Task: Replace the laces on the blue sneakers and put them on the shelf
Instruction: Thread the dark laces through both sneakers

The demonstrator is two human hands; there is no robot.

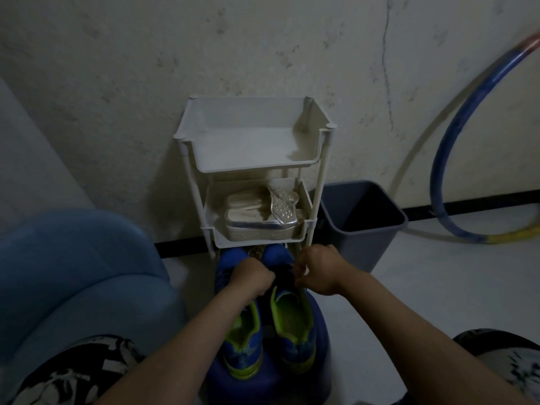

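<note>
At far left, a light-blue padded seat (73, 273) fills the frame edge, with a knee in black-and-white patterned fabric (73, 372) below it.

At centre, the left hand (254, 277) rests on the front of the left shoe with its fingers curled into a fist. Whether it holds anything cannot be told, as the area beneath is dark.

The pair of blue mesh sneakers (295, 325), lined in neon yellow-green, stands side by side on a rounded dark-blue base (268, 384). The toes point toward the wall and sit just below the lowest visible tier of the white plastic tiered shelf (254, 147). The top tier is bare; the middle tier holds silver studded sandals (260, 214).

The right hand (318, 273) sits at the dark lacing area of the right shoe, fingers bent downward. Its grasp cannot be told.

Right of the shelf and just beside it, a dark grey plastic bin (362, 220) stands on the floor. At far right, a blue-and-yellow hoop (455, 159) leans against the wall.
</note>
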